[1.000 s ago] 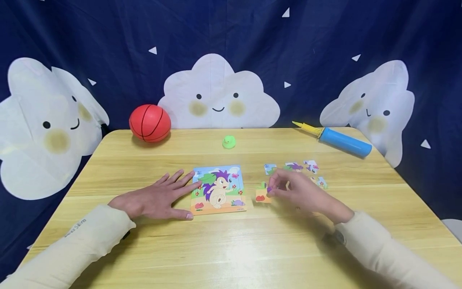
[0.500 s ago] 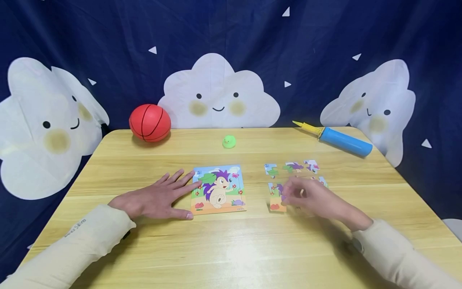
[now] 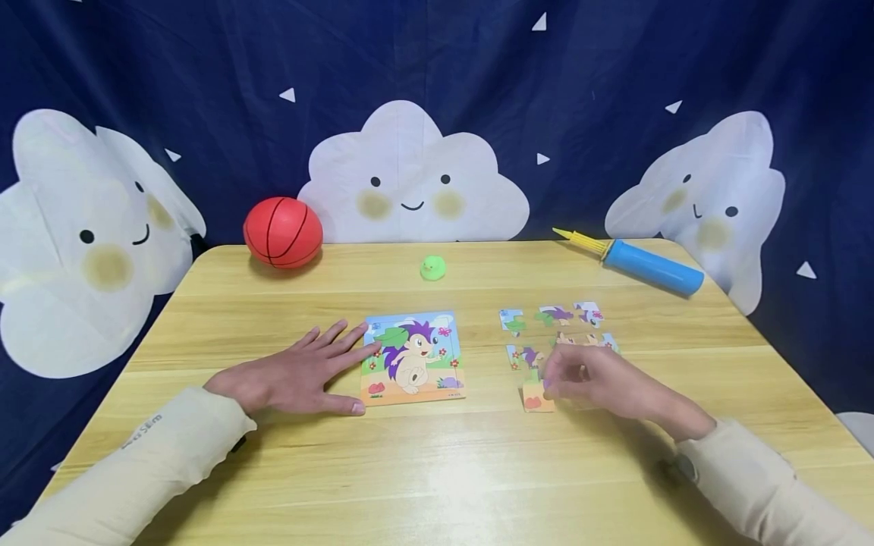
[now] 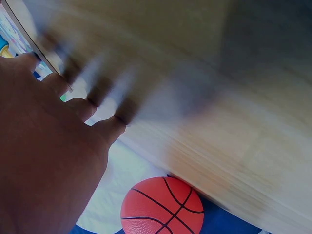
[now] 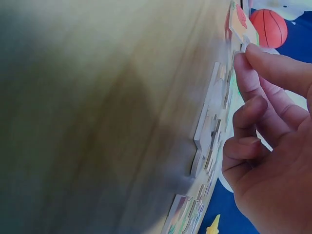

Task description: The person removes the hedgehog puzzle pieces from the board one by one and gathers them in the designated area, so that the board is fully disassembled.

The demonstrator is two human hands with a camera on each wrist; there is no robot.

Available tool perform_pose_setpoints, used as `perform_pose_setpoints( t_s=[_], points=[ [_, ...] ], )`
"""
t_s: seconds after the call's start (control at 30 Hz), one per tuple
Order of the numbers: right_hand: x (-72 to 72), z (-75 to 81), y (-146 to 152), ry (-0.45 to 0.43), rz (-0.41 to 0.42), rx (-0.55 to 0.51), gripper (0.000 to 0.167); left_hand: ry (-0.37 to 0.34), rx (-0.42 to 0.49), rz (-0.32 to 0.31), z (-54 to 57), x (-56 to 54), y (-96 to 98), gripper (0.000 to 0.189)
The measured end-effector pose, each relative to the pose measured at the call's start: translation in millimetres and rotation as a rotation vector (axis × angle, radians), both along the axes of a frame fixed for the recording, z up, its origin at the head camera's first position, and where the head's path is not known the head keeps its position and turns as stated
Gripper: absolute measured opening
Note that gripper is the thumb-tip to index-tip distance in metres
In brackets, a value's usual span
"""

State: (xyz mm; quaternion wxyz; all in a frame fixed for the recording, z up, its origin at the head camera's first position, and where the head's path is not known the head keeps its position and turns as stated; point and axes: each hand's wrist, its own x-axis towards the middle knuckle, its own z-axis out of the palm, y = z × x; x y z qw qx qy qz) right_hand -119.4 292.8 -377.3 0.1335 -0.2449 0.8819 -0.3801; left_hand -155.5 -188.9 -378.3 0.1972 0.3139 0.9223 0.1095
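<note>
Between thumb and fingertips my right hand (image 3: 608, 383) pinches a puzzle piece (image 3: 535, 400), orange with a red shape. In the right wrist view this same puzzle piece (image 5: 239, 22) sticks up beyond the fingertips, tilted. Other loose puzzle pieces (image 3: 510, 321) lie in rows behind it; some are partly hidden by the hand. My left hand (image 3: 293, 377) lies flat with spread fingers, its fingertips on the left edge of a square hedgehog picture board (image 3: 416, 360). The left wrist view shows the back of that hand (image 4: 48, 131).
A red ball (image 3: 283, 232) sits at the back left of the wooden table (image 3: 410, 478). A green toy duck (image 3: 433, 268) stands at the back middle. A blue and yellow hand pump (image 3: 652, 267) lies at the back right, before a dark blue curtain (image 3: 437, 45).
My right hand has carried the pinched piece from near the board to the right and towards me, in front of the rows of pieces. The left hand and the board have stayed put.
</note>
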Motion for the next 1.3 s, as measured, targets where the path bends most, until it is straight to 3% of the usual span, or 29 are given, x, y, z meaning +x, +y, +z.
perform_pose_setpoints(
  t_s=[0.67,1.3],
  points=[
    [-2.8,-1.1,-6.9,0.038,-0.018,0.119,0.01,0.005,0.002,-0.006,-1.2,-0.6,-0.8,0.099],
    [-2.9,-2.8,-7.5,0.064,-0.005,0.144,0.014,0.004,0.003,-0.005,-0.5,0.0,-0.5,0.099]
  ],
)
